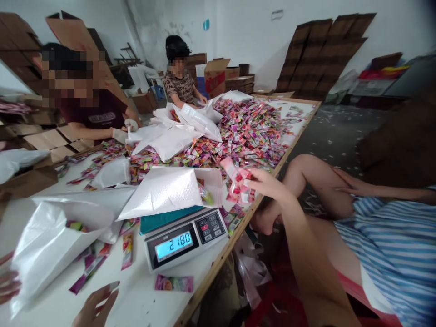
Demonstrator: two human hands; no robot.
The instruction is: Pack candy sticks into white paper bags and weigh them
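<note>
My right hand (267, 182) grips a bunch of small pink snack packets (238, 185) over the table edge, just right of a white bubble mailer (163, 190). That mailer lies on a digital scale (185, 240), its mouth facing right with a green packet showing inside. The lit display reads about 2180. Low in the view, my left hand (97, 305) is open above the table, its fingers apart and partly cut off. Nearest it are a purple packet (87, 274) and an open white mailer (44, 240) with packets inside.
A large heap of packets (252, 131) covers the far table, with white mailers (180, 131) on top. Two co-workers (95, 111) stand beyond. Someone in a striped shirt (391, 245) sits close on my right. Another person's hand (8, 286) touches the left mailer. A wooden table edge (218, 259) runs diagonally.
</note>
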